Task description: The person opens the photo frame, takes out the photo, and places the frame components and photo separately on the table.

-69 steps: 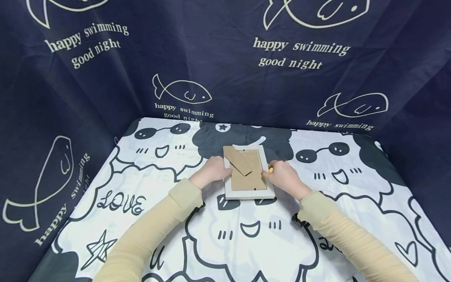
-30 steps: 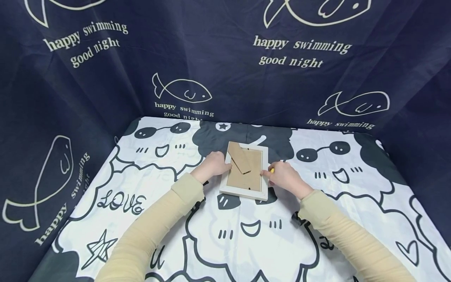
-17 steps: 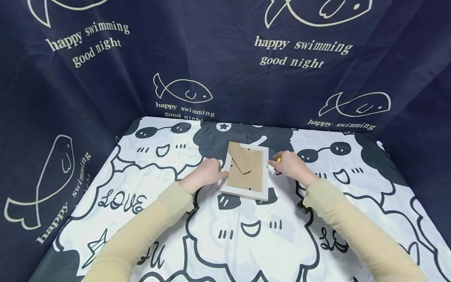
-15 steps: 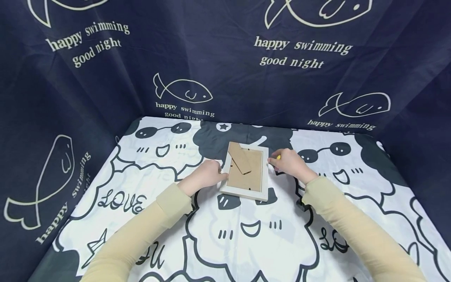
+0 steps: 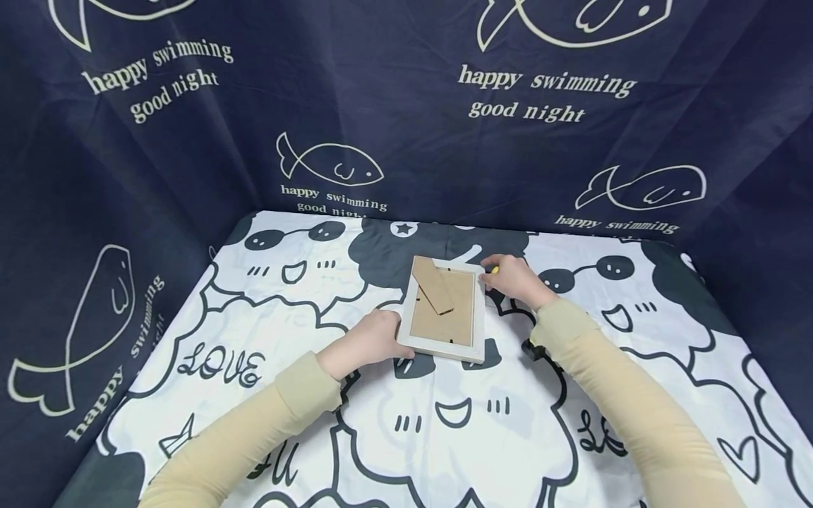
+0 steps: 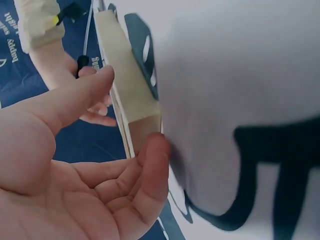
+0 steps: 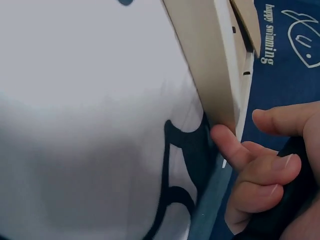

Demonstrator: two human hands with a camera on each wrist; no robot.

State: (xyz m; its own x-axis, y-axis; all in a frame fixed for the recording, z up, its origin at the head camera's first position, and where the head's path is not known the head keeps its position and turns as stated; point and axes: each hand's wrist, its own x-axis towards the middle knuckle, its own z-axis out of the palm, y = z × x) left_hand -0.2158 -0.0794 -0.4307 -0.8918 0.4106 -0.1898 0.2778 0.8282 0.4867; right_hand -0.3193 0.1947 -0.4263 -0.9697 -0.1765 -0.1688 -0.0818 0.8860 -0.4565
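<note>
A white picture frame lies face down mid-table, its brown backboard and fold-out stand up. My left hand grips its near left corner: in the left wrist view the thumb is by the near edge and curled fingers meet the side. My right hand is at the far right corner, a fingertip right at the frame's corner. Its other fingers curl round the black handle of a screwdriver, whose thin shaft shows in the left wrist view.
The table is covered by a white cloth printed with black cartoon sheep and lettering. Dark blue curtains with fish drawings stand along the back and both sides. A small black device sits at the right wrist.
Over these frames the picture frame shifts and turns slightly, then stays put. My left hand slides from its left edge down to the near corner; my right moves up to the far corner.
</note>
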